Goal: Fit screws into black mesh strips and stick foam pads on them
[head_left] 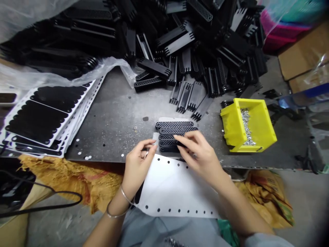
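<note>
My left hand [138, 161] pinches the top left edge of a white punched backing sheet [172, 188] that lies over my lap and the table's front edge. My right hand [199, 152] has its fingers curled on the nearest of several black perforated strips [176, 132], which lie in a neat row on the grey table [120, 113] just beyond the sheet. A black part seems to sit under the fingertips; I cannot make out its shape.
A large heap of black plastic combs and grilles [195, 44] fills the far table. Stacked white sheets with black shapes [46, 116] lie left, partly under clear plastic. A yellow bin of small metal screws [248, 125] stands right. Cardboard boxes sit far right, a black cable lower left.
</note>
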A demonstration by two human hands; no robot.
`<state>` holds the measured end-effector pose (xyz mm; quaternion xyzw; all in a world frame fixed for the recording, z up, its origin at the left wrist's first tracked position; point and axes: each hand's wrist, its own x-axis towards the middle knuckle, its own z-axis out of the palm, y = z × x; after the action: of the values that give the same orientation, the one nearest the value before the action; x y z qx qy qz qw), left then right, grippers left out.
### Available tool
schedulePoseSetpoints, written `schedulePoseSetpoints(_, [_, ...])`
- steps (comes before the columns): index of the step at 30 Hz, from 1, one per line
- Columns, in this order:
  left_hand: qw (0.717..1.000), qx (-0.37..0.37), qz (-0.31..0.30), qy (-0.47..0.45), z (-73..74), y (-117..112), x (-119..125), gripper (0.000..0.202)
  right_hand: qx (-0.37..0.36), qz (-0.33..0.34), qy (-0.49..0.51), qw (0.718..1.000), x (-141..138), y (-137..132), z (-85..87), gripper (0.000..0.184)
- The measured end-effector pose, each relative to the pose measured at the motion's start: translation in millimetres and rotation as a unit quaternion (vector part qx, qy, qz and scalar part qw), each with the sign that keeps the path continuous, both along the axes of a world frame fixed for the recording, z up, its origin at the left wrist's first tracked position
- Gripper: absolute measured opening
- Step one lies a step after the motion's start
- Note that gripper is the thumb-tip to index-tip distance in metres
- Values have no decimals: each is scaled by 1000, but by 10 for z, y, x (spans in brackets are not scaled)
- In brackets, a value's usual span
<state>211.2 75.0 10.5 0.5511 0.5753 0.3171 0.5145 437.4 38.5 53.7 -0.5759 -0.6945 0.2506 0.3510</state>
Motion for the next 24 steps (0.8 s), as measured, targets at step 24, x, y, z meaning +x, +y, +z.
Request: schedulePoseSetpoints(24, [996,-82,-33,-17,76,196,165,30,-32,15,-30,999,406,72,-68,16])
